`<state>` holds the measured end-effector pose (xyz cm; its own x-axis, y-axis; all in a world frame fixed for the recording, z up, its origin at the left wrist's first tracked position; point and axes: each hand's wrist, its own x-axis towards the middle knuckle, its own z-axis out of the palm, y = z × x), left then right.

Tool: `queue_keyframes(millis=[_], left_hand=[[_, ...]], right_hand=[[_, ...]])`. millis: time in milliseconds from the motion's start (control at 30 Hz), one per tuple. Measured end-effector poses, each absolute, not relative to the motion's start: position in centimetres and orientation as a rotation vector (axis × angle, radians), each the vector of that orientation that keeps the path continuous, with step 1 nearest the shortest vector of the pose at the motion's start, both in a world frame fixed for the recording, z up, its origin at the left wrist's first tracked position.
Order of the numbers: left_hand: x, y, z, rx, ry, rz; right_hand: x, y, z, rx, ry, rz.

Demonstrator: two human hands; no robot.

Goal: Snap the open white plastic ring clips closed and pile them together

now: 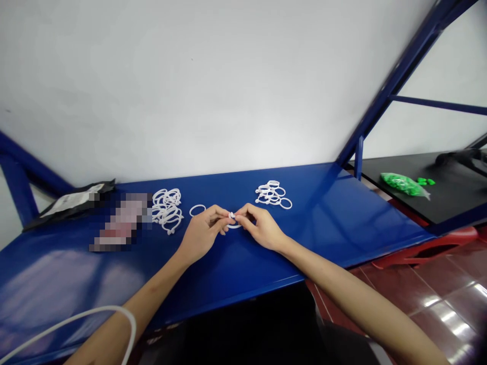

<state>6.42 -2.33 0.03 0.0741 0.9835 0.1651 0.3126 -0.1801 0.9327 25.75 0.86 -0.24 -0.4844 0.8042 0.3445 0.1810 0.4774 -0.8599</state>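
Note:
My left hand (203,230) and my right hand (262,225) meet over the middle of the blue table. Between them is a white ring (234,226), pinched by both sets of fingertips at a small knob-like part; the fingers hide some of it. Just left of my left hand lies a single white ring (197,210). Farther left is a heap of white rings with small knobs (167,209). Beyond my right hand sits a second group of white rings (272,193).
The blue table (236,274) backs onto a white wall. At its left lie a black packet with a label (76,203) and a blurred-out item (122,223). A white cable (99,309) crosses my left forearm. On a black table to the right rests a bag of green pieces (403,183).

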Motion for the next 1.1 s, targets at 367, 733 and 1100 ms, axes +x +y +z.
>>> queue_keyframes(millis=[367,733,1100], left_hand=[[6.4,-2.9,-1.2,2.255,1.416,1.097],[1.6,-0.4,-0.3,2.642,2.018,0.652],[4.6,-1.6,0.3,2.399,1.558,0.751]], right_hand=[[26.7,0.7,-0.9,-0.695,-2.375,0.479],[28.8,4.5,-0.4,-1.213,-1.989,0.099],[27.9,2.8,-0.5,-0.899,-2.243,0.212]])
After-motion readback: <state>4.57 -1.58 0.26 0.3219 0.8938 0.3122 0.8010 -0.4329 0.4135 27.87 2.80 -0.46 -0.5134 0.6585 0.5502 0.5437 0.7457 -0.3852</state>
